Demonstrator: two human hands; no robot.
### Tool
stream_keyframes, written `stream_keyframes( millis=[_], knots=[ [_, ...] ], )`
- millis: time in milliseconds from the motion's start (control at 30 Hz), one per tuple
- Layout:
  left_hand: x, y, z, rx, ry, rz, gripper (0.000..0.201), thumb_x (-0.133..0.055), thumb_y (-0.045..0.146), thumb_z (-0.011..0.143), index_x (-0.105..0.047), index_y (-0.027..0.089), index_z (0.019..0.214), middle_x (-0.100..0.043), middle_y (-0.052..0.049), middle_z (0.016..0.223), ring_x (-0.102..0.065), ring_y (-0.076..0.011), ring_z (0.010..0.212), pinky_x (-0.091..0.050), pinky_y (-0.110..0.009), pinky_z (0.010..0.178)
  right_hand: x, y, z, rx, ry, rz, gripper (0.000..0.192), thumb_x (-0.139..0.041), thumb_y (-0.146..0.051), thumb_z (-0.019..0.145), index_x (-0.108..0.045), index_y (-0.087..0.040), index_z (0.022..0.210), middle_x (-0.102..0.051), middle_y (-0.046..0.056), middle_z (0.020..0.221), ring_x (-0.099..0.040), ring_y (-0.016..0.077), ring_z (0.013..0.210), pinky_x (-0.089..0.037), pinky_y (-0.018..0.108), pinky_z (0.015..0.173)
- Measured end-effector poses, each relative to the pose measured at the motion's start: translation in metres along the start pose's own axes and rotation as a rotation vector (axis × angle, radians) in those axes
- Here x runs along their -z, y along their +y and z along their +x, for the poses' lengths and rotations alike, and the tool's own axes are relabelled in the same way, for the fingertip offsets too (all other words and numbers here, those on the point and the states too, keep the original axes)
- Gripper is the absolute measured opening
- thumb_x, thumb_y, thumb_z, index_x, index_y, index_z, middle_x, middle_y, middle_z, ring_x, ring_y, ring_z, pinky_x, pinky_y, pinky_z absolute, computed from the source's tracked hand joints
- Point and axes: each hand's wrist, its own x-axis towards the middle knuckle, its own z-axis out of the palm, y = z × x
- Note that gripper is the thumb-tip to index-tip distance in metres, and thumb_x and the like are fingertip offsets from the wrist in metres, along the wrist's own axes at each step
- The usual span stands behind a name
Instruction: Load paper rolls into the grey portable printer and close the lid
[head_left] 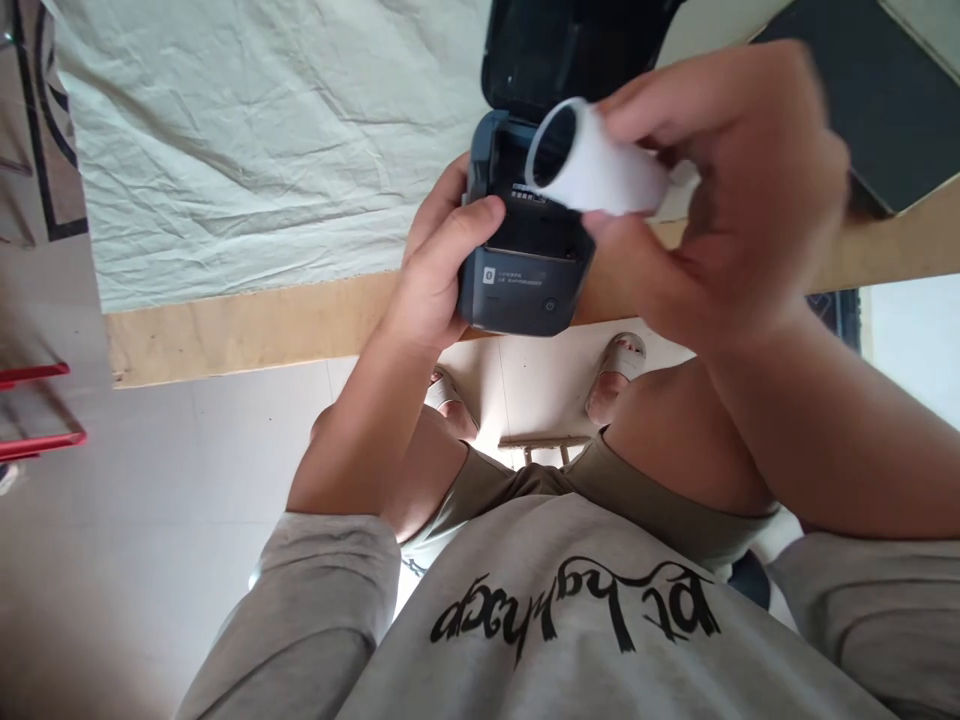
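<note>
My left hand (pixel 442 255) grips the left side of a dark grey portable label printer (pixel 525 285), its thumb lying on the rim of the open compartment. The printer's black lid (pixel 577 50) is swung up, away from me. Over the right part of the compartment, my right hand (pixel 720 190) holds a white paper roll (pixel 611 175) pinched between thumb and fingers. The roll is tilted, with its hollow end facing left. Part of the compartment is hidden behind it, and I cannot tell whether the two touch.
A wrinkled pale cloth (pixel 262 140) covers the table, whose wooden edge (pixel 247 325) runs below the printer. At the upper right lies a dark flat rectangular object (pixel 862 100). Red bars (pixel 45 440) stand at the far left. My legs are under the table edge.
</note>
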Motion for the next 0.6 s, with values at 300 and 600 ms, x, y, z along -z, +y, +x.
stream_keyframes(
  millis=[300, 600],
  knots=[
    [0.005, 0.0, 0.002, 0.005, -0.057, 0.064, 0.022, -0.048, 0.027, 0.072, -0.054, 0.027, 0.093, -0.06, -0.002, 0.087, -0.053, -0.0232, 0.101, -0.043, -0.033, 0.076, -0.017, 0.0, 0.01, -0.024, -0.022, -0.015, 0.013, -0.045, -0.021, 0.076, -0.051, -0.022, 0.088, -0.055, -0.006, 0.109, -0.054, 0.0081, 0.101, -0.045, 0.025, 0.085],
    [0.015, -0.006, 0.007, -0.119, -0.205, 0.12, 0.045, -0.056, 0.032, 0.067, -0.044, 0.028, 0.11, -0.055, 0.0, 0.108, -0.051, -0.0251, 0.108, -0.043, -0.034, 0.088, -0.019, -0.005, -0.002, 0.204, 0.013, -0.026, 0.007, -0.052, -0.025, 0.072, -0.056, -0.023, 0.076, -0.058, -0.004, 0.087, -0.054, 0.0107, 0.082, -0.041, 0.03, 0.074]
  ],
)
